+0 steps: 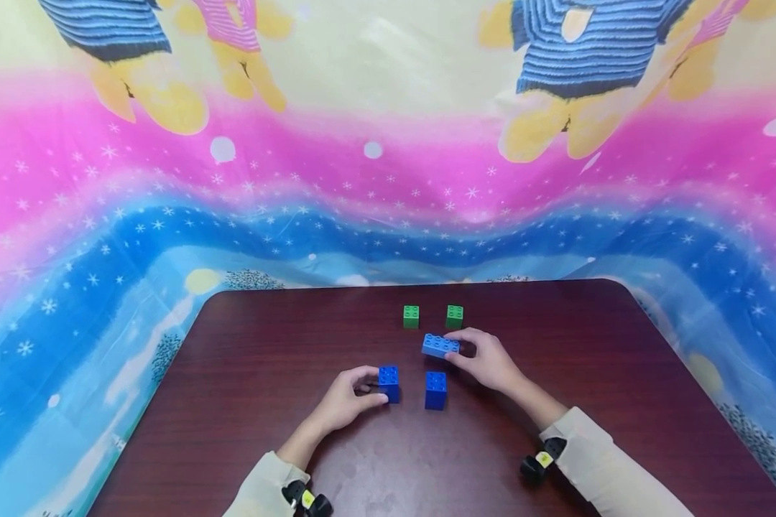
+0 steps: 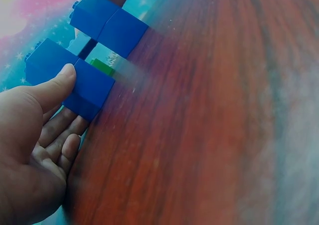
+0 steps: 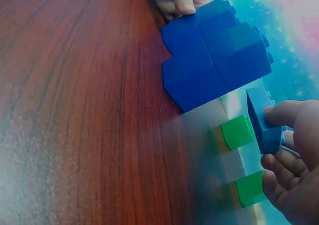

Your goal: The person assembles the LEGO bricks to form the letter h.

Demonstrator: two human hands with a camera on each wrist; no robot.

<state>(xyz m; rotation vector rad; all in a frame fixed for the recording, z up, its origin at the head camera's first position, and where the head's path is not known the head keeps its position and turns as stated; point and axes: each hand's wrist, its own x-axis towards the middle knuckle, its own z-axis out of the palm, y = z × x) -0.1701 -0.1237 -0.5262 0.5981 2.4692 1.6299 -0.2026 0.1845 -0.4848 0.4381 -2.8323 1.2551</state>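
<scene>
Dark reddish table (image 1: 265, 337) before a pink and blue snowflake-patterned cloth (image 1: 336, 208).

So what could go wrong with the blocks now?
The right hand pinches the light blue block near one end, so it might tilt or slip. No hand holds the right dark blue tower, so a bump could topple it. The left hand grips the left tower and might nudge it sideways.
</scene>
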